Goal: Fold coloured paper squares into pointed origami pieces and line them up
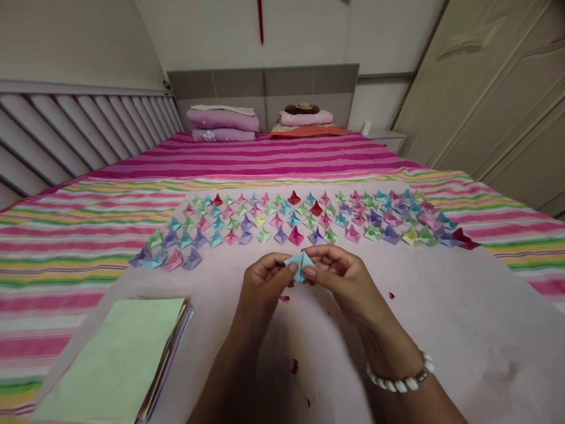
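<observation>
A small light-blue folded paper [300, 265] is pinched between both hands above the pale board. My left hand [269, 280] grips its left side, thumb on the front face. On the other side my right hand [338, 274] holds it between thumb and fingers; a white beaded bracelet [397, 384] circles that wrist. A crease runs down the middle of the paper. Behind the hands, rows of small folded paper boats [295, 235] in many colours stand on the board.
A stack of coloured paper sheets [115, 353], pale green on top, lies at the left of the white board [463, 318]. Red scraps [293, 366] are scattered near my forearms. Folded bedding [225, 123] sits by the headboard [309, 82]. A railing [88, 129] runs along the left.
</observation>
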### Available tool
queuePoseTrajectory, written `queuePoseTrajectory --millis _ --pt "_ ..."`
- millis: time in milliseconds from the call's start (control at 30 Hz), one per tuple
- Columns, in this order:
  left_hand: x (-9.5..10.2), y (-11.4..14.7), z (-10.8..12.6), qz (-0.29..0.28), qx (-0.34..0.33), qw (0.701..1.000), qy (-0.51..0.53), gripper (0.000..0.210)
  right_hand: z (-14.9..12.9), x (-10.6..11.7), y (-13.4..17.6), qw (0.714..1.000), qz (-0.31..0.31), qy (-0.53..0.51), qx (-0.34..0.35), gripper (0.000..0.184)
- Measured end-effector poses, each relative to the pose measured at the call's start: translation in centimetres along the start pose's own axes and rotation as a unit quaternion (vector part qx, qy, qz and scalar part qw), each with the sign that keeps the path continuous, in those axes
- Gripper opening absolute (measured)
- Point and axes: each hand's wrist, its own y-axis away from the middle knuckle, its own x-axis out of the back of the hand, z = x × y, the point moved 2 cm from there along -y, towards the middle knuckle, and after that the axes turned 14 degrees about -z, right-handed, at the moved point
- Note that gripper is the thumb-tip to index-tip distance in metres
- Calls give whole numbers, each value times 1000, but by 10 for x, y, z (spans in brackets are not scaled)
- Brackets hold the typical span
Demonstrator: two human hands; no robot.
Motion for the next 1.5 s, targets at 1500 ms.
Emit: queuePoseTrajectory --millis 1500 --pt "3 -3 -1 -21 -33 999 28 34 6 -1 0 999 26 -18 -20 21"
